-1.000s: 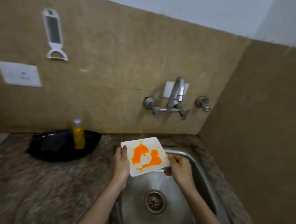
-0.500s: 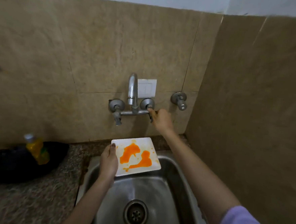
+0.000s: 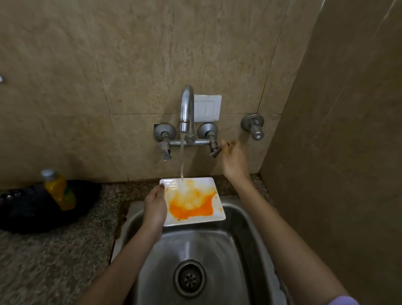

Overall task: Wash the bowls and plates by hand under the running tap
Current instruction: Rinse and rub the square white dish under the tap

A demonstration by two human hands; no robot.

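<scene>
Resting in left fingers, plate under tap

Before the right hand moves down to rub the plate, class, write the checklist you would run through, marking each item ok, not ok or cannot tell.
1. The water stream lands on the white square plate: ok.
2. The left hand grips the plate's left edge: ok.
3. The right hand is free: ok, open beside the tap handle, holding nothing.
4. The orange sauce is rinsed off: not ok, much remains.
5. The drain is uncovered: ok.
6. Runoff falls into the steel sink: cannot tell.
</scene>
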